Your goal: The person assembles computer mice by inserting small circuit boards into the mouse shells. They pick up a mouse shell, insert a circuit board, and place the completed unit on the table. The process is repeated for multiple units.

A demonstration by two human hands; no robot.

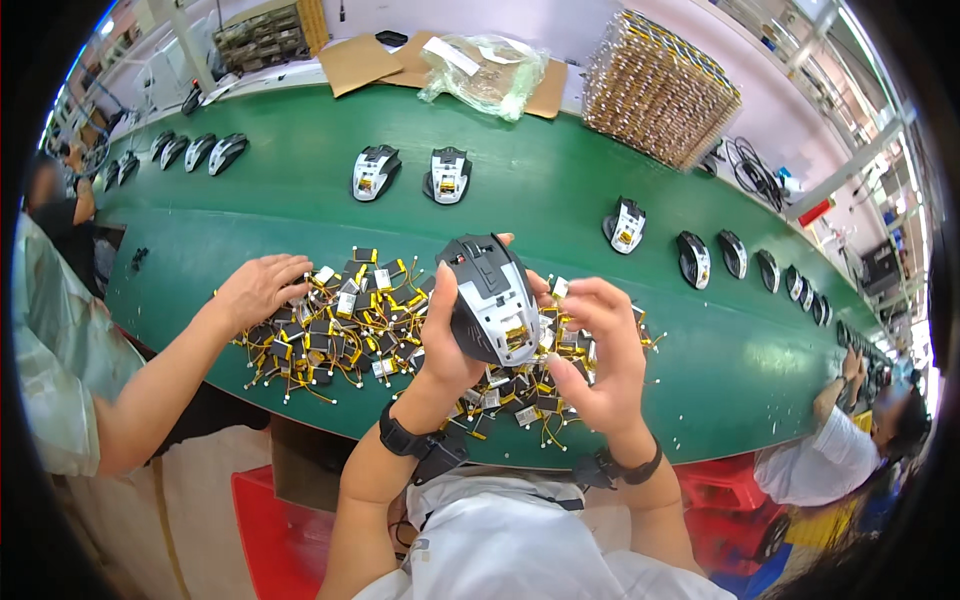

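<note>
Nearest the camera: the person's white garment at the lower edge, both forearms rising from it, each with a dark wristband.

Left hand [450, 345]: fingers clenched around a grey-black computer mouse shell [490, 298], held upside down above the near edge of the green tabletop [560, 200]. The thumb lies along the shell's left side. A small gold-coloured part shows in the shell's lower opening.

Right hand [600, 345]: raised just beside the shell on its right, fingers curled, with the fingertips pinching a small white connector piece [560, 288] near the shell's upper right edge. Whether the piece touches the shell cannot be told.

Beneath both hands: a spread pile of small batteries [350, 320], dark and silver packs with yellow wires, lying on the tabletop.

To the left: a co-worker's hand [262, 288] rests palm down on the left edge of the pile, the forearm coming from a pale green sleeve.

Further out: two open mouse shells [412, 172] sit side by side mid-tabletop, another mouse shell [626, 224] to their right, and rows of black mouse bodies curve away along both ends.

Far edge: cardboard sheets [365, 60], a clear plastic bag [480, 72] and a tall stack of trays [660, 90]. Another person leans at the far right end.
</note>
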